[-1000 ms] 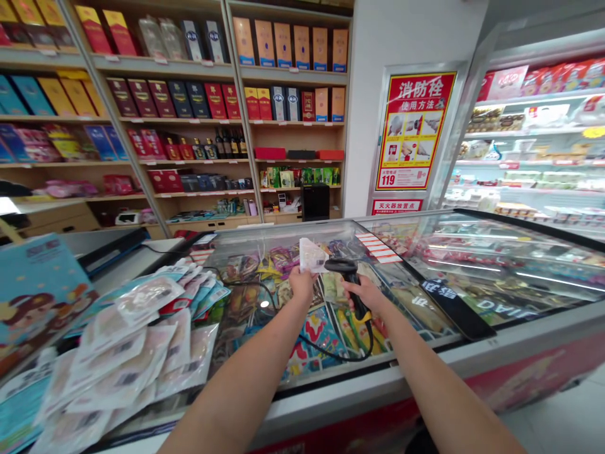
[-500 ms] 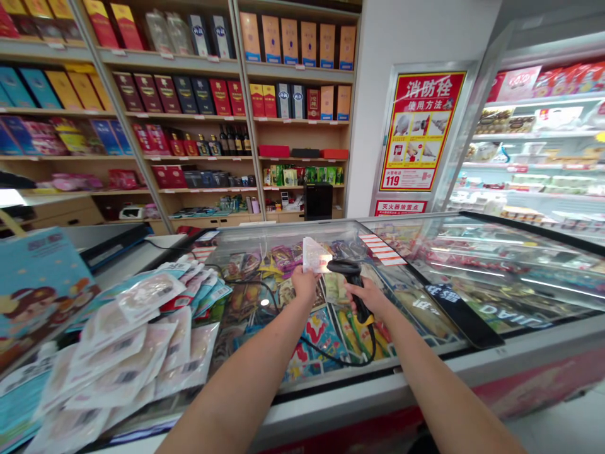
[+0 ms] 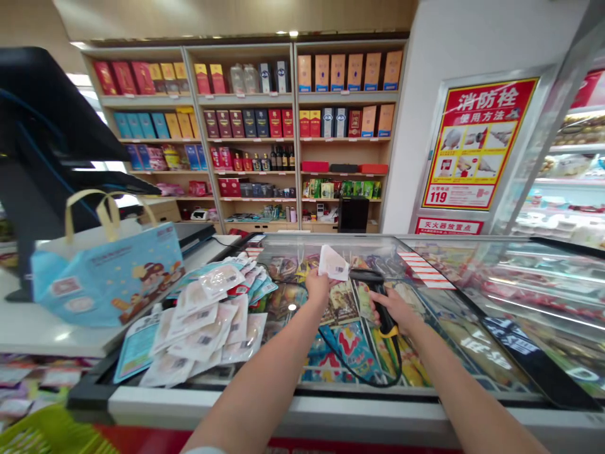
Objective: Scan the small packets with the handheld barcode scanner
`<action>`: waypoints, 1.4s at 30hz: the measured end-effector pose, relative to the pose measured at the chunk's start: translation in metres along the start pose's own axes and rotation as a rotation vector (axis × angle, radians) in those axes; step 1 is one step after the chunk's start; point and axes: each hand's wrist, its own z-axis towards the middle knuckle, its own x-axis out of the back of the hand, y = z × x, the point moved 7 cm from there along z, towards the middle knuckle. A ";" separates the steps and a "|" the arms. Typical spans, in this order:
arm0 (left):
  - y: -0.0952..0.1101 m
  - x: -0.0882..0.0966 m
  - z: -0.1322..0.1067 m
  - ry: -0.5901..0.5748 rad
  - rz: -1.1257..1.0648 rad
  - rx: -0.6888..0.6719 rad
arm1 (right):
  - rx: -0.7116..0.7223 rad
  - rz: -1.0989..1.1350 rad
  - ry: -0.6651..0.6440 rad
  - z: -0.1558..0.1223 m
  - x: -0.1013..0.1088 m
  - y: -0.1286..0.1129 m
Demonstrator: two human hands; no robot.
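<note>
My left hand (image 3: 318, 287) pinches a small white packet (image 3: 334, 263) by its lower left edge and holds it up over the freezer's glass lid. Just right of it, my right hand (image 3: 390, 306) is wrapped round the handle of a black barcode scanner (image 3: 382, 301), its head pointing left at the packet. From the scanner's base a black cord (image 3: 373, 382) loops left behind my left forearm. On the glass to the left lies a loose pile of similar white packets (image 3: 203, 337), with several blue and red ones among them.
A blue paper-like shopping bag (image 3: 113, 271) with cream handles stands left of the pile, below a dark screen (image 3: 51, 120). Under the glass of the chest freezer (image 3: 359, 416) lie colourful packages. Shelves (image 3: 246, 148) of boxes and bottles line the back. A green basket (image 3: 51, 435) shows at lower left.
My view has swung left, bringing the whole bag, the screen and the basket into sight. The bright light on the packet is gone. Both hands keep their holds.
</note>
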 end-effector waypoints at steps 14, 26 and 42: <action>0.166 0.215 -0.018 0.411 0.033 -0.384 | -0.030 0.005 -0.299 0.017 -0.165 0.001; 0.224 0.247 -0.058 0.597 1.312 -0.731 | -0.008 -0.025 -0.275 0.026 -0.185 0.001; 0.174 0.203 -0.018 0.079 1.741 -0.430 | -0.030 0.026 -0.196 0.051 -0.145 0.035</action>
